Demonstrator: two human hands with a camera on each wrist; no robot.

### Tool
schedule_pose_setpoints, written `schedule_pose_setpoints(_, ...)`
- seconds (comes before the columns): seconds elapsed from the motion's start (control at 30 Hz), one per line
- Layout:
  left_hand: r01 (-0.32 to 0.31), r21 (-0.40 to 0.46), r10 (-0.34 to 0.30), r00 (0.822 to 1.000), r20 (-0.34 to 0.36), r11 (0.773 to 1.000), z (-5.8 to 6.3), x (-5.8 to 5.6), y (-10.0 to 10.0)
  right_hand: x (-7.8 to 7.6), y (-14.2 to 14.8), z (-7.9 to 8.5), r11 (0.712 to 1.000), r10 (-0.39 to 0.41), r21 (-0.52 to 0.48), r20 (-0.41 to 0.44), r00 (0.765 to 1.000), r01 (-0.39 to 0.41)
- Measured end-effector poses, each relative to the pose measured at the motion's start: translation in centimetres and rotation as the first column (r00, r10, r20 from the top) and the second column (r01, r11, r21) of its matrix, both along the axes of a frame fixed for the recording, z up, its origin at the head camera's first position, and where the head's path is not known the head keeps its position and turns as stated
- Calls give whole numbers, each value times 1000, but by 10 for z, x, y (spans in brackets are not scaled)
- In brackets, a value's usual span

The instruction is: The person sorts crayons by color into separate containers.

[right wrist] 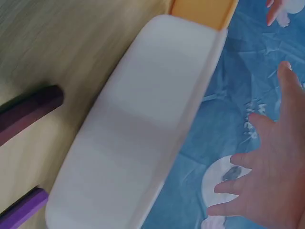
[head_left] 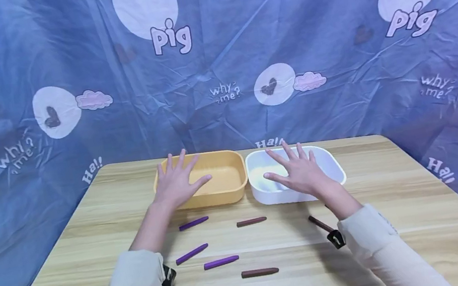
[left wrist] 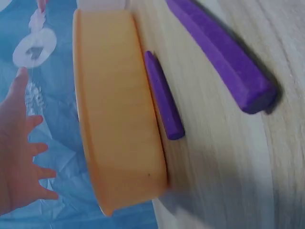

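My left hand (head_left: 175, 185) hovers with spread fingers over the left part of a yellow plastic box (head_left: 209, 200). Over a white plastic box (head_left: 282, 196) my right hand (head_left: 300, 171) is likewise spread, and neither hand holds anything. Three purple crayons (head_left: 194, 223) lie on the table near the left forearm; one is close to the yellow box's wall in the left wrist view. Brown crayons (head_left: 251, 221) lie in the middle, and another brown crayon (head_left: 320, 224) is beside the right wrist. In the right wrist view a purple crayon (right wrist: 24, 210) shows near the white box.
The two boxes stand side by side at the back of the wooden table (head_left: 71, 263). Behind it hangs a blue printed curtain (head_left: 213, 53), which also runs along both sides. Black camera mounts (head_left: 336, 238) sit under the wrists.
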State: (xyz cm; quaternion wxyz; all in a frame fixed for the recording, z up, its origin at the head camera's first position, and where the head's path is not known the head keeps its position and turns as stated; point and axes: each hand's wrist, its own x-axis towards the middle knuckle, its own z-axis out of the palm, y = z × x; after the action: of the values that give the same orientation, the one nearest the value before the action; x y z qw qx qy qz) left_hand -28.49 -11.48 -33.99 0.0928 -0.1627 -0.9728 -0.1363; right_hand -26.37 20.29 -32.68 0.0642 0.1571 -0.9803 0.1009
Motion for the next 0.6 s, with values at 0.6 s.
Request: schedule_pose_setpoints(0.6,-141,449,101,988,114,882,-18,8,-74,47,-28,-1,942,288,-158,-69,955,-295)
